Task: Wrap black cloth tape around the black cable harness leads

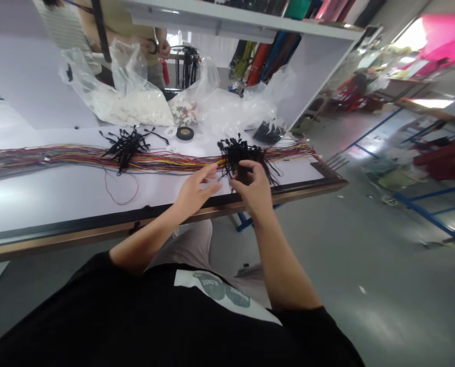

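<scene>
Fingers apart and with nothing visible in them, my left hand [196, 191] is over the front edge of the long bundle of thin coloured wires [162, 162]. My right hand [258, 192] is beside it, thumb and fingers curled around something dark that I cannot make out. Just behind the right hand lies a pile of short black cable pieces with small ends [239, 148], on top of the wires. Farther left, a second pile of black cable pieces [126, 145] rests across the same bundle.
A roll of black tape [185, 133] lies behind the wires. Clear plastic bags of white parts [131, 104] line the back, near a bag of black pieces [269, 132]. One loose red wire [122, 204] loops forward. Another person's hand [163, 49] shows beyond the shelf.
</scene>
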`<state>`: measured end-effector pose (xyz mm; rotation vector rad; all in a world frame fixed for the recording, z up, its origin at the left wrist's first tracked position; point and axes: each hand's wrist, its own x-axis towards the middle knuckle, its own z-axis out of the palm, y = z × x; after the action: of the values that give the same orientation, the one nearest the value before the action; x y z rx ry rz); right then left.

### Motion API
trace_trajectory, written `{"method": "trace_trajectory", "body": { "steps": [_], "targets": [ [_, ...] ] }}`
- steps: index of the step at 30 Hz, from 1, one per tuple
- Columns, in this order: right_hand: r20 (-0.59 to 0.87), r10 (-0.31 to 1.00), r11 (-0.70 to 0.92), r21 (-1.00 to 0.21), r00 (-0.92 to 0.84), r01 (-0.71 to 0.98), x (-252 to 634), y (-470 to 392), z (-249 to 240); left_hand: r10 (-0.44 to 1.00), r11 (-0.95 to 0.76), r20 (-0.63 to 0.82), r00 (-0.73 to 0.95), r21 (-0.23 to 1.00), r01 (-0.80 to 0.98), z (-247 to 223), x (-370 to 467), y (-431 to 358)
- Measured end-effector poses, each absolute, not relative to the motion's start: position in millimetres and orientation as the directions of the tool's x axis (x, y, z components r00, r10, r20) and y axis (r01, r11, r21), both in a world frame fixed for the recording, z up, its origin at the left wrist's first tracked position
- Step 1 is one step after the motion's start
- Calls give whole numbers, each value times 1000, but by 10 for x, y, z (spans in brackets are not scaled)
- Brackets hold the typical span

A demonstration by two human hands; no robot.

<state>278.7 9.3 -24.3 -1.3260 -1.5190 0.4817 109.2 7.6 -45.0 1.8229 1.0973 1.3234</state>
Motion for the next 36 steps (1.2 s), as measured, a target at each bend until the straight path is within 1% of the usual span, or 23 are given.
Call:
{"method": "trace_trajectory", "body": {
  "steps": [1,3,5,7,8,11,14,15,17,18,20,21,22,24,26,28,30,32,36],
  "targets": [
    [410,905,315,-828,118,463,2664,130,-314,891,-454,433,138,864,219,-428,1209,163],
    [412,892,286,-833,187,474,2477,307,-464,913,-406,405,58,882,239,-405,1353,378],
    [347,915,207,-841,206,499,2363,544,-590,954,-281,300,-16,910,304,-411,1377,600],
    [291,944,175,-842,156,510,2297,737,-674,976,-193,214,-44,940,283,-430,1313,767],
    [280,952,181,-840,122,512,2275,795,-699,983,-159,176,-52,959,233,-436,1266,817],
    [287,958,244,-837,13,490,2240,812,-720,994,-80,80,-74,997,1,-418,1128,831],
    [296,953,297,-867,-65,400,2271,675,-685,995,-71,60,-79,986,-153,-362,1052,711],
    [301,952,302,-886,-59,352,2298,612,-661,997,-65,54,-60,979,-192,-345,1040,654],
    [311,950,298,-923,13,243,2372,470,-598,999,-26,31,15,964,-264,-325,1031,527],
    [321,947,312,-927,14,209,2410,392,-561,998,-5,23,60,958,-286,-325,1030,459],
    [337,941,336,-920,-33,203,2470,228,-485,994,-21,49,100,963,-269,-339,1031,322],
    [322,942,336,-916,-96,221,2485,147,-451,993,-56,79,91,971,-231,-351,1030,256],
    [316,939,340,-910,-135,237,2490,71,-422,990,-106,119,70,980,-169,-365,1028,195],
    [311,933,352,-893,-178,282,2479,-56,-383,975,-222,221,33,975,18,-391,1024,89],
    [331,929,368,-864,-163,344,2460,-139,-370,936,-348,351,27,912,218,-410,1023,9],
    [351,925,379,-834,-144,401,2457,-183,-374,876,-464,480,43,818,340,-420,1029,-54],
    [357,924,380,-815,-138,438,2471,-209,-385,814,-558,577,73,739,378,-419,1040,-110],
    [359,925,373,-797,-125,475,2489,-235,-392,771,-616,627,115,687,385,-410,1050,-164],
    [387,918,364,-734,-89,573,2493,-302,-386,759,-636,635,145,675,373,-398,1067,-233]
  ]
}}
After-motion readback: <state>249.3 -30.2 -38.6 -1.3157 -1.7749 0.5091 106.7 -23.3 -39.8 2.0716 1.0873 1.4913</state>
